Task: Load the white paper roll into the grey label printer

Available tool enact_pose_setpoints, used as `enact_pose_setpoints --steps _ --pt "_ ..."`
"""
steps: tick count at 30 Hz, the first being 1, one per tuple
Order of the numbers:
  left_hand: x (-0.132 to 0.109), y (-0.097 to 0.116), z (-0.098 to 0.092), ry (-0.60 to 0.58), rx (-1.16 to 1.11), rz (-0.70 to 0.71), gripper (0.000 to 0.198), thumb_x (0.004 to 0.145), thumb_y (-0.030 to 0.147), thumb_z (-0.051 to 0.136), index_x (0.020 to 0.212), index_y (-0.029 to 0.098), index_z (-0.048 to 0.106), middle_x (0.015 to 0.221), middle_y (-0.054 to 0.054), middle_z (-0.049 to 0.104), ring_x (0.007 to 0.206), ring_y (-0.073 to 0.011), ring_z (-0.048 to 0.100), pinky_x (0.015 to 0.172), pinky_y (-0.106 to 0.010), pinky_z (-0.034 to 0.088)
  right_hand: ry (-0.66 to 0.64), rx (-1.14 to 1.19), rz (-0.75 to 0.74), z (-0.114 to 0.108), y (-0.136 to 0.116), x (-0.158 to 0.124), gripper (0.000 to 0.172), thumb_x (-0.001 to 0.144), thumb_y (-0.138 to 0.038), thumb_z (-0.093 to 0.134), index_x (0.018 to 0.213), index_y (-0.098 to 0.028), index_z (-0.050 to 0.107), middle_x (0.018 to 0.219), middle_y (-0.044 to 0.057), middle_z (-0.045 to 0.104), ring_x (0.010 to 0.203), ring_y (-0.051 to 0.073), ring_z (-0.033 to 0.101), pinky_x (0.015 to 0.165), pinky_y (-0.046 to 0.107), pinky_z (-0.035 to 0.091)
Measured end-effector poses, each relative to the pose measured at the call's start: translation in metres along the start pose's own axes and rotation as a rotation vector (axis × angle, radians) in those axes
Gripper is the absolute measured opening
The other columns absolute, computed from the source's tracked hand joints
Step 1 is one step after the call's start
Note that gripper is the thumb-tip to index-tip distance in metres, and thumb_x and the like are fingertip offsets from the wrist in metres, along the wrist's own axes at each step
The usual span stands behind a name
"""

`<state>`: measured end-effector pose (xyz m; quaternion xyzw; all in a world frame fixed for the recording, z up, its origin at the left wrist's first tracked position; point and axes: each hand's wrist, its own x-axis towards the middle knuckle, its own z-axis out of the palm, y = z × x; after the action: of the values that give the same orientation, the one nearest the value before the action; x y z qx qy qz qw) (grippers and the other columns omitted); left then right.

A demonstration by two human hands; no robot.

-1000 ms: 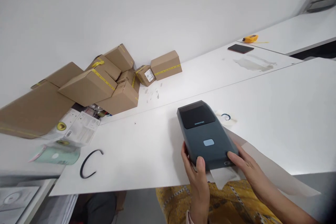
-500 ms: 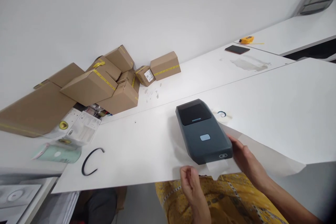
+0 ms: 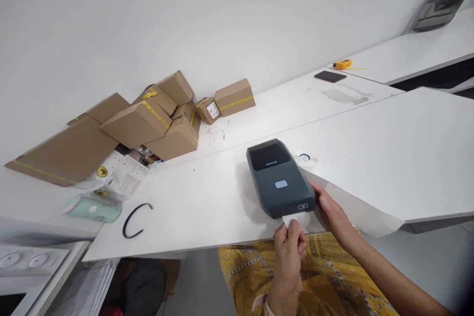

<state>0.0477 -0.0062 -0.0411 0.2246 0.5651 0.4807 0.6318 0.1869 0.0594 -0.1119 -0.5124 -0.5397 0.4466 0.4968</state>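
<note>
A dark teal label printer (image 3: 279, 198) with a black window and a pale blue button is near the table's front edge. From its front comes a strip of white label paper (image 3: 291, 218). My left hand (image 3: 289, 247) is closed, pinching the end of this strip between thumb and fingers. My right hand (image 3: 333, 217) holds the printer's right side at the front corner; some of its fingertips are hidden behind the casing. Behind the printer lies a blue ring-shaped piece (image 3: 304, 157) on white material, and a wide pale sheet (image 3: 351, 202) stretches from there past my right hand.
Several cardboard boxes (image 3: 137, 123) are piled against the wall at left. Near them are clear packages (image 3: 128, 177), a green pouch (image 3: 94, 209) and a black curved band (image 3: 129, 219). A dark tablet-like slab (image 3: 330, 76) and a yellow tape measure (image 3: 342, 64) lie far right.
My left hand has moved right and up from beside the paper and taken hold of its end. My right hand stays at the printer's side. The view has shifted slightly.
</note>
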Motion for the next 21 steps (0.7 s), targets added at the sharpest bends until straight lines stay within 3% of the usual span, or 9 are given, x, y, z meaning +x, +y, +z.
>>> enact_pose_setpoints --steps 3,5,7,8,10,13,16,18,21 --pt "-0.006 -0.002 -0.004 -0.023 0.074 0.021 0.061 0.064 0.075 0.071 0.058 0.02 0.046 0.046 0.009 0.032 0.044 -0.0042 0.024 0.046 -0.022 0.017 -0.025 0.052 0.058 0.001 -0.005 -0.002 0.055 0.098 -0.063 0.038 0.141 -0.032 0.052 0.152 0.002 0.053 0.143 0.031 0.045 0.122 0.053 0.03" --pt "-0.012 -0.007 -0.009 -0.112 0.173 0.015 0.059 0.069 0.072 0.069 0.055 0.019 0.047 0.047 0.007 0.037 0.044 -0.0054 0.029 0.047 -0.022 0.02 -0.002 0.053 0.046 0.002 -0.008 -0.005 0.055 0.098 -0.062 0.038 0.143 -0.032 0.05 0.152 0.004 0.052 0.142 0.032 0.045 0.12 0.054 0.033" --pt "-0.016 -0.014 -0.019 -0.201 0.279 0.019 0.058 0.074 0.071 0.065 0.053 0.019 0.05 0.047 0.004 0.042 0.045 -0.0071 0.034 0.048 -0.024 0.024 0.066 0.027 -0.038 0.004 -0.014 -0.009 0.05 0.099 -0.057 0.039 0.141 -0.031 0.05 0.153 0.006 0.05 0.14 0.032 0.047 0.116 0.055 0.038" --pt "-0.018 -0.017 -0.025 -0.186 0.308 0.054 0.059 0.076 0.073 0.061 0.053 0.019 0.051 0.048 0.004 0.042 0.046 -0.008 0.035 0.049 -0.024 0.025 0.107 -0.004 -0.114 0.006 -0.019 -0.01 0.045 0.1 -0.053 0.041 0.137 -0.03 0.052 0.152 0.008 0.049 0.139 0.032 0.047 0.113 0.055 0.04" --pt "-0.017 -0.02 -0.038 -0.046 0.338 0.19 0.06 0.08 0.074 0.056 0.054 0.02 0.049 0.05 0.003 0.042 0.048 -0.0101 0.037 0.051 -0.025 0.029 0.156 -0.1 -0.328 0.008 -0.033 -0.009 0.033 0.1 -0.043 0.044 0.128 -0.029 0.056 0.15 0.009 0.049 0.137 0.032 0.047 0.109 0.053 0.043" --pt "-0.01 -0.012 -0.052 0.269 0.342 0.455 0.056 0.088 0.068 0.05 0.058 0.022 0.049 0.057 0.002 0.047 0.056 -0.0137 0.044 0.057 -0.027 0.038 0.108 -0.328 -0.666 0.013 -0.057 0.002 0.026 0.098 -0.031 0.048 0.122 -0.027 0.059 0.148 0.01 0.049 0.135 0.032 0.046 0.105 0.052 0.042" --pt "0.001 0.003 -0.056 0.453 0.337 0.628 0.043 0.093 0.061 0.049 0.096 0.022 0.067 0.099 -0.007 0.068 0.087 -0.0203 0.062 0.077 -0.029 0.049 0.047 -0.58 -0.837 0.018 -0.072 0.015 0.03 0.097 -0.028 0.051 0.125 -0.026 0.061 0.151 0.011 0.047 0.137 0.035 0.042 0.103 0.051 0.04" --pt "0.009 0.009 -0.053 0.455 0.338 0.654 0.049 0.095 0.057 0.049 0.13 0.024 0.058 0.14 -0.01 0.057 0.12 -0.0253 0.059 0.096 -0.032 0.049 0.052 -0.71 -0.864 0.02 -0.075 0.018 0.032 0.097 -0.028 0.052 0.127 -0.026 0.061 0.151 0.011 0.048 0.139 0.035 0.041 0.105 0.052 0.037" --pt "0.019 0.011 -0.046 0.384 0.348 0.626 0.058 0.097 0.053 0.046 0.149 0.026 0.042 0.161 -0.01 0.037 0.143 -0.0286 0.043 0.11 -0.036 0.044 0.059 -0.776 -0.851 0.02 -0.073 0.016 0.032 0.098 -0.03 0.051 0.129 -0.027 0.06 0.15 0.009 0.05 0.139 0.033 0.04 0.108 0.052 0.033"
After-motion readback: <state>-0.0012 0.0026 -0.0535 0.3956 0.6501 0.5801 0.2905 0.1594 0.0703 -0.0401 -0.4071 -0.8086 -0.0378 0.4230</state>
